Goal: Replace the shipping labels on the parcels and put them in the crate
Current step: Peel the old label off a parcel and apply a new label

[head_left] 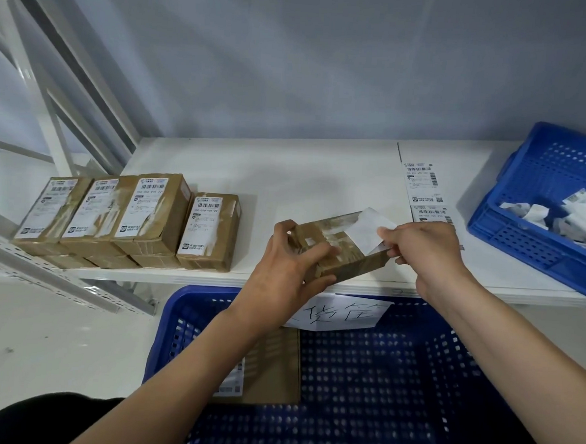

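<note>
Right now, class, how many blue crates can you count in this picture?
2. One large blue crate sits below the table edge, holding a parcel. A smaller blue crate rests on the table at the right, holding crumpled labels and partly cut off.

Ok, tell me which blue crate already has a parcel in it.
The near crate below the shelf edge: a brown parcel lies flat on its floor. The far crate at the right holds only crumpled white label scraps.

Brown parcels (127,218) carry white labels (145,209) printed with black barcodes; a blank white label (366,231) lifts off another brown parcel (338,248) above a blue perforated crate (395,382) on a white shelf (322,175).
</note>
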